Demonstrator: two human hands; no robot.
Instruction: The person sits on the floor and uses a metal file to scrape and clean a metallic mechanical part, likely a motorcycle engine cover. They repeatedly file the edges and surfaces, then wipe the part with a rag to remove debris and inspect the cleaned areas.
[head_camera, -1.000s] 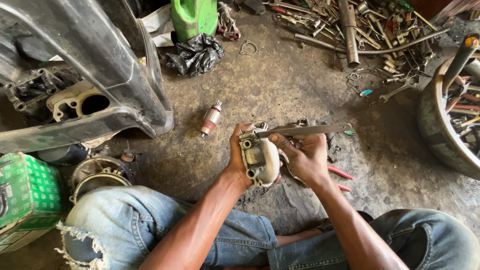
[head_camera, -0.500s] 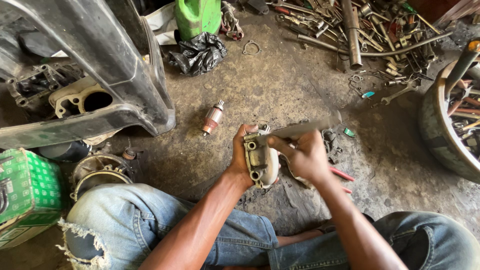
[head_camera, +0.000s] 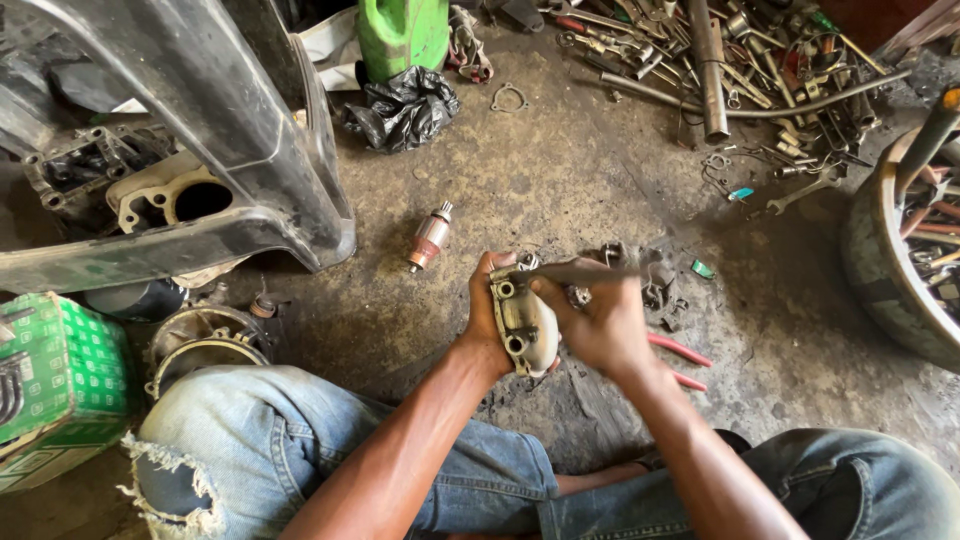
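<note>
My left hand (head_camera: 486, 318) grips a pale grey cast metal cover (head_camera: 525, 322) with bolt holes, holding it upright above the dirty concrete floor. My right hand (head_camera: 600, 318) holds a long flat metal blade (head_camera: 570, 271) laid across the cover's top edge. The blade's far end is blurred. Both forearms reach out from between my knees in torn blue jeans (head_camera: 240, 450).
A copper-wound armature (head_camera: 430, 238) lies on the floor left of the hands. Red-handled pliers (head_camera: 680, 352) and small dark parts (head_camera: 655, 285) lie to the right. A black engine housing (head_camera: 180, 150), green box (head_camera: 60, 385), green can (head_camera: 402, 35), tool pile (head_camera: 740, 60) and rim (head_camera: 890, 250) surround.
The blade in my right hand has slid back left across the cover's top edge, so less of it sticks out to the right. My left hand keeps the cover still.
</note>
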